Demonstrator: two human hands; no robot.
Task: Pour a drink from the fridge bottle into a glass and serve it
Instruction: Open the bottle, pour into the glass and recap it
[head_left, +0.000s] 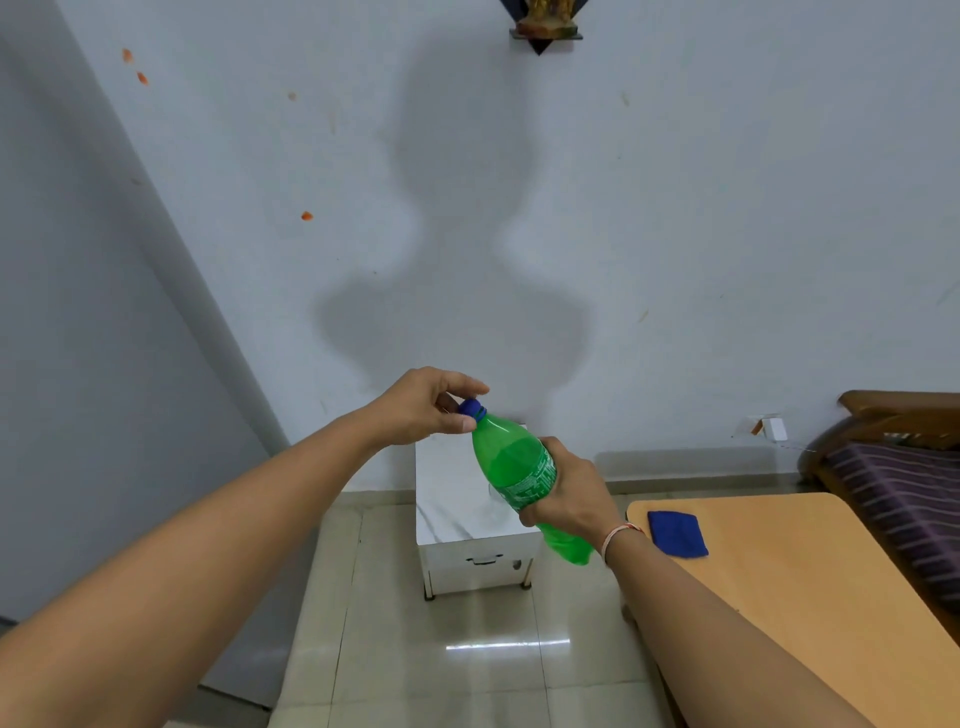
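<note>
Green translucent plastic bottle (519, 470) with printed label, held in mid-air above the floor, tilted with neck up and to the left. Green liquid inside, filling roughly up to the shoulder; upper part clear of liquid. Blue screw cap (471, 408) on the neck, pinched between thumb and fingers of left hand (426, 405). Right hand (571, 493) wrapped around the bottle's middle, covering part of the label; thread band on that wrist. Bottle base partly hidden behind the right wrist.

Directly behind and below, small white cabinet (470, 519) on short legs, against the wall; faint outline of something clear on its top, too indistinct to name. To the right, light wooden table (789, 571) with a folded blue cloth (677, 533) near its far corner. Farther right, cut off by the edge, dark wooden furniture with striped purple fabric (898, 493). Glossy beige floor tiles (457, 665), pale blue-grey wall (675, 234) with a few orange marks.
</note>
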